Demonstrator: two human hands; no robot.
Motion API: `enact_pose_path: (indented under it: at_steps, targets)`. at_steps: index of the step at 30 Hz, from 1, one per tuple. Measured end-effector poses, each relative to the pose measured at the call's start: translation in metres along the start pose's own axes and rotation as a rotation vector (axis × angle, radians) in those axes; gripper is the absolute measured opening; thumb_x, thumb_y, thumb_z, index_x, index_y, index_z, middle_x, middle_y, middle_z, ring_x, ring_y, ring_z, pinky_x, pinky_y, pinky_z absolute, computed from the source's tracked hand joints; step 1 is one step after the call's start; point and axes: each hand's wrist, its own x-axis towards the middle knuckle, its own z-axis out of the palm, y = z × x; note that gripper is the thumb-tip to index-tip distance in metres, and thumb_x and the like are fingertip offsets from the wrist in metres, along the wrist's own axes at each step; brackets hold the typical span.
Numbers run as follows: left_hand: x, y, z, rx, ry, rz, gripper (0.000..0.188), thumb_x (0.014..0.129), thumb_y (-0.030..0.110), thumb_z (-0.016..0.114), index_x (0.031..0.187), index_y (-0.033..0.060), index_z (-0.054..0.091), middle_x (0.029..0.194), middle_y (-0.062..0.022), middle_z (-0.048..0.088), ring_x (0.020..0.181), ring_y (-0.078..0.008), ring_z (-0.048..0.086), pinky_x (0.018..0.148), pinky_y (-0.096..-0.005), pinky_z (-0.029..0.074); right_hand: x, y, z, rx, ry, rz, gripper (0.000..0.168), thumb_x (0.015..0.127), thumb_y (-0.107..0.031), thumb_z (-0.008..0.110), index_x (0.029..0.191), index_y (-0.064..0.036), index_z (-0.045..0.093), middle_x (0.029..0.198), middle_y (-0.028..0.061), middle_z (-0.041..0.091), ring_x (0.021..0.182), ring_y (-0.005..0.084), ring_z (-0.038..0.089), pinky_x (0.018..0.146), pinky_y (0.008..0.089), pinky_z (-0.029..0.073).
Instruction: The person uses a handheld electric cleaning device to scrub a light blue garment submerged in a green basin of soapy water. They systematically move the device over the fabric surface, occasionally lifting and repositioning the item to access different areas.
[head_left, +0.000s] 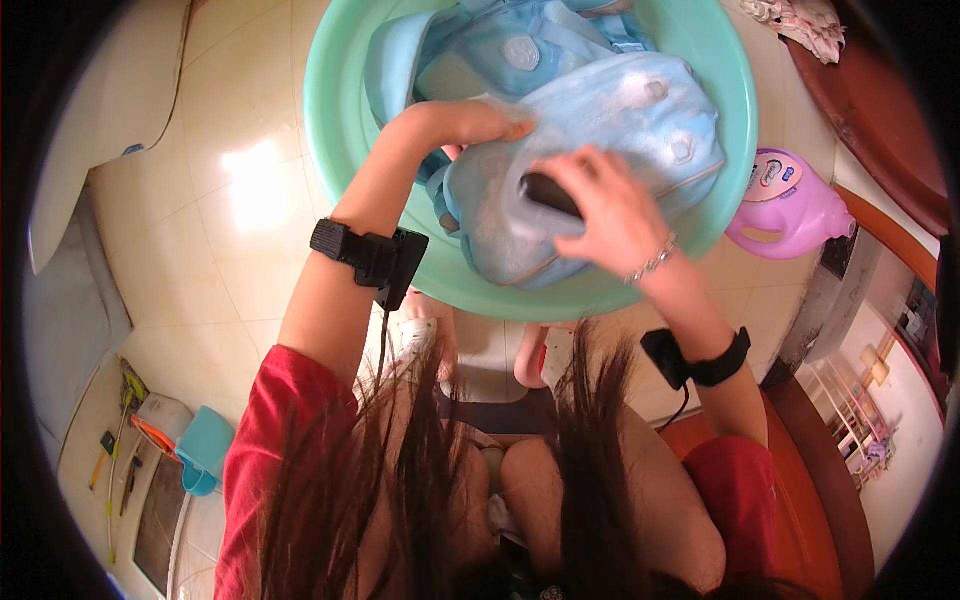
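A light blue fabric backpack (630, 112) lies in a wide green plastic basin (330, 142). Whitish foam or wet patches show on its fabric, and a pale badge (520, 53) sits on the far part. My left hand (487, 124) grips a fold of the backpack near its middle. In my right hand (611, 206) is a scrubbing brush (551, 195) with a dark top, resting over the near end of the backpack. Both the brush and the right hand are blurred, and the bristles cannot be made out.
To the right of the basin lies a purple detergent bottle (796, 210). A brown-red round-edged surface (885, 127) holds crumpled cloth (806, 26) at upper right. A teal plastic container (206, 442) stands at lower left. My feet are under the near rim, on tiles (217, 277).
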Motion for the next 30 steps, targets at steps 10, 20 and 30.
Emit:
enact_pose_path:
  at_steps: [10,20,30]
  targets:
    - [0.006,-0.002,0.0,0.024,0.047,0.003,0.055,0.087,0.053,0.05,0.125,0.0133,0.053,0.11,-0.0053,0.06,0.092,-0.0166,0.059,0.069,-0.0339,0.054,-0.001,-0.001,-0.003,0.031,-0.056,0.059,0.068,0.055,-0.013,0.078,0.116,-0.02,0.05,0.1,0.0092,0.051,0.095,0.0314,0.053,0.08,0.0414,0.049]
    - [0.001,0.005,0.0,0.019,0.036,0.01,0.055,0.087,0.055,0.049,0.122,0.0135,0.054,0.102,-0.0024,0.062,0.087,-0.0135,0.058,0.065,-0.0322,0.052,-0.001,-0.035,0.004,0.039,-0.11,-0.059,0.061,0.054,-0.01,0.075,0.11,-0.019,0.055,0.1,0.0064,0.05,0.095,0.0276,0.053,0.082,0.038,0.047]
    - [-0.003,0.008,-0.004,0.05,-0.031,-0.033,0.066,0.084,0.059,0.048,0.133,0.0147,0.045,0.127,-0.009,0.052,0.109,-0.0223,0.054,0.087,-0.0367,0.049,0.005,-0.041,0.005,0.019,-0.179,-0.145,0.063,0.054,-0.012,0.077,0.112,-0.019,0.055,0.1,0.0052,0.05,0.098,0.0268,0.051,0.083,0.0363,0.047]
